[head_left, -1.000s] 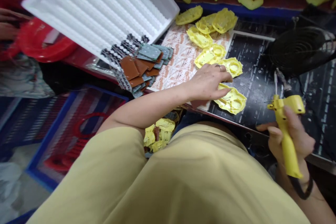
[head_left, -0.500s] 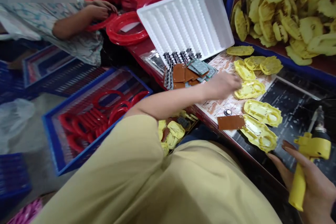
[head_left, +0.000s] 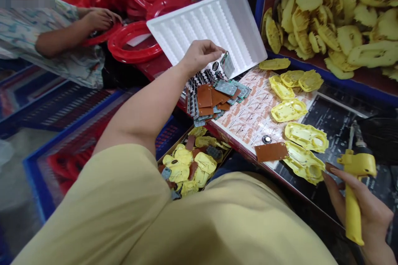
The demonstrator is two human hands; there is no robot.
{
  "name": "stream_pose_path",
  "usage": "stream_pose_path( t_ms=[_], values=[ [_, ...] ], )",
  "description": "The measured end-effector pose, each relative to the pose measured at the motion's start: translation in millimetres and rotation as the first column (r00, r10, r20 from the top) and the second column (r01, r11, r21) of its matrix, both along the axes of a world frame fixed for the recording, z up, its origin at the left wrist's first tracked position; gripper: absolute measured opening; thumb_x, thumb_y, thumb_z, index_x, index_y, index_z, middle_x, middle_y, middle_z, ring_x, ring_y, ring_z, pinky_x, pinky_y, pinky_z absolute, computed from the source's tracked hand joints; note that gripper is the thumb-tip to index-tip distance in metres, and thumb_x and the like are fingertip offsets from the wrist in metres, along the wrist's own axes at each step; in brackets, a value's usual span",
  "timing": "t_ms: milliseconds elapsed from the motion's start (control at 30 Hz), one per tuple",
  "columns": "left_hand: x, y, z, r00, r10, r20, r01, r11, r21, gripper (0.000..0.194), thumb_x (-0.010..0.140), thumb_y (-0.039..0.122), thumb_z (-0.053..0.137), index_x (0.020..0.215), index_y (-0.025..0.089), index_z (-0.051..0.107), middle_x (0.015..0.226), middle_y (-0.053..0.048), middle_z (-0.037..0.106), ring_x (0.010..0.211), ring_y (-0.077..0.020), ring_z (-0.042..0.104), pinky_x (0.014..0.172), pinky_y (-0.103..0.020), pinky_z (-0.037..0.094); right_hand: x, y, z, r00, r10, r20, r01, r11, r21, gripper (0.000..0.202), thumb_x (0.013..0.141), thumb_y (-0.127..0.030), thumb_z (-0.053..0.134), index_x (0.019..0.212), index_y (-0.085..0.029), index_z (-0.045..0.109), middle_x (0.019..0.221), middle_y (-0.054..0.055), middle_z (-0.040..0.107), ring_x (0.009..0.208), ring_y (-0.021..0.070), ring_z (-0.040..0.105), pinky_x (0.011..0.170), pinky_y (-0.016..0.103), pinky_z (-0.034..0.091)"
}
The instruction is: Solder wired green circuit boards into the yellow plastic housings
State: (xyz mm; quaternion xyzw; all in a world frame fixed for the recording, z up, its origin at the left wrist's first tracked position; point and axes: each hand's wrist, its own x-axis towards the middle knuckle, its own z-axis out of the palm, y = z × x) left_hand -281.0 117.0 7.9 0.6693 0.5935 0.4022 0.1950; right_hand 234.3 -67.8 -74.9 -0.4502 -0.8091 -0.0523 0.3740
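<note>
My left hand (head_left: 202, 56) is closed in a pinch on a small circuit board (head_left: 228, 65), lifted at the lower edge of a white ridged foam tray (head_left: 208, 22). A small round black-and-silver part (head_left: 215, 66) shows beside that board. Below lies a pile of brown and grey-green boards (head_left: 214, 97) with wires. My right hand (head_left: 368, 209) holds a yellow soldering gun (head_left: 353, 203), its metal tip pointing up and away. Its fingertips are by a yellow plastic shell (head_left: 306, 161) that has a brown board (head_left: 272, 152) at its left end. Another small round part (head_left: 266, 139) lies above this board.
Several yellow shells (head_left: 289, 109) lie in a row on the table (head_left: 242, 112). A large bin of yellow shells (head_left: 336, 16) stands behind. Red rings (head_left: 135, 41) are piled near another person's hand (head_left: 101, 20). A box of yellow pieces (head_left: 189, 161) sits below the table edge.
My left hand has moved left from the yellow shells to the foam tray and now holds a circuit board. My right hand still holds the soldering gun. The view has shifted slightly.
</note>
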Motion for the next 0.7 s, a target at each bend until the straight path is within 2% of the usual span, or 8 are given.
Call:
stream_pose_path(
  t_ms=[100, 167, 267, 367, 467, 533, 600, 700],
  values=[
    [49, -22, 8.5, 0.969, -0.065, 0.238, 0.077, 0.996, -0.041, 0.012, 0.089, 0.032, 0.066, 0.085, 0.021, 0.063, 0.109, -0.008, 0.083, 0.109, -0.0245, 0.079, 0.096, -0.047, 0.061, -14, 9, 4.5, 0.999, 0.042, -0.008, -0.041, 0.995, 0.094, 0.046, 0.094, -0.026, 0.087, 0.137, -0.026, 0.072, 0.109, 0.004, 0.085, 0.081, 0.0257, 0.084, 0.066, 0.029, 0.07],
    [90, -39, 6.7, 0.937, -0.092, 0.336, 0.148, 0.979, -0.144, 0.011, 0.093, 0.031, 0.062, 0.09, 0.02, 0.063, 0.104, -0.007, 0.081, 0.102, -0.0231, 0.08, 0.089, -0.044, 0.064, -29, 15, 8.5, 0.987, 0.116, -0.115, -0.108, 0.991, 0.076, 0.046, 0.094, -0.028, 0.087, 0.137, -0.024, 0.068, 0.124, 0.007, 0.083, 0.104, 0.0295, 0.083, 0.085, 0.038, 0.074],
    [156, -67, 0.1, 0.85, -0.111, 0.514, 0.328, 0.876, -0.353, 0.012, 0.096, 0.032, 0.06, 0.092, 0.021, 0.062, 0.103, -0.006, 0.081, 0.102, -0.0227, 0.08, 0.085, -0.042, 0.068, -50, 19, 15.0, 0.957, 0.215, -0.194, -0.199, 0.975, 0.097, 0.046, 0.092, -0.035, 0.09, 0.129, -0.026, 0.065, 0.138, 0.009, 0.078, 0.123, 0.0298, 0.078, 0.1, 0.044, 0.072],
    [207, -92, -5.2, 0.632, 0.108, 0.767, 0.496, 0.704, -0.508, 0.01, 0.095, 0.025, 0.063, 0.086, 0.022, 0.061, 0.095, -0.005, 0.08, 0.1, -0.0218, 0.08, 0.09, -0.043, 0.07, -60, 18, 22.5, 0.957, 0.281, -0.065, -0.272, 0.955, 0.118, 0.041, 0.087, -0.026, 0.094, 0.119, -0.029, 0.067, 0.13, 0.007, 0.081, 0.123, 0.0285, 0.078, 0.103, 0.043, 0.071],
    [233, -106, -14.0, 0.464, 0.299, 0.834, 0.606, 0.58, -0.545, 0.011, 0.095, 0.022, 0.067, 0.086, 0.021, 0.063, 0.089, -0.004, 0.08, 0.099, -0.022, 0.081, 0.094, -0.043, 0.07, -61, 13, 28.2, 0.971, 0.24, 0.005, -0.238, 0.959, 0.153, 0.034, 0.088, -0.015, 0.09, 0.111, -0.031, 0.071, 0.123, 0.001, 0.083, 0.11, 0.0246, 0.082, 0.099, 0.039, 0.071],
    [235, -109, -22.6, 0.454, 0.208, 0.866, 0.657, 0.578, -0.484, 0.011, 0.095, 0.028, 0.073, 0.091, 0.02, 0.067, 0.102, -0.007, 0.084, 0.108, -0.0247, 0.081, 0.097, -0.044, 0.069, -60, 9, 29.3, 0.986, 0.154, -0.062, -0.139, 0.97, 0.202, 0.028, 0.091, -0.011, 0.085, 0.109, -0.029, 0.073, 0.115, -0.001, 0.085, 0.095, 0.0217, 0.084, 0.084, 0.031, 0.072],
    [228, -110, -29.2, 0.488, -0.024, 0.873, 0.664, 0.66, -0.352, 0.029, 0.089, 0.041, 0.086, 0.102, 0.019, 0.073, 0.124, -0.011, 0.084, 0.124, -0.0293, 0.079, 0.107, -0.045, 0.065, -58, 5, 28.6, 0.975, 0.079, -0.21, -0.031, 0.974, 0.223, 0.027, 0.092, -0.009, 0.083, 0.111, -0.026, 0.073, 0.104, -0.002, 0.085, 0.079, 0.019, 0.083, 0.068, 0.025, 0.07],
    [217, -109, -28.0, 0.602, -0.38, 0.702, 0.65, 0.744, -0.154, 0.058, 0.082, 0.06, 0.092, 0.122, 0.02, 0.082, 0.149, -0.012, 0.076, 0.148, -0.0328, 0.066, 0.127, -0.044, 0.051, -56, 1, 26.5, 0.906, 0.065, -0.417, -0.004, 0.989, 0.147, 0.028, 0.092, -0.013, 0.087, 0.113, -0.025, 0.073, 0.1, -0.004, 0.085, 0.076, 0.0184, 0.082, 0.068, 0.025, 0.07]
  ],
)
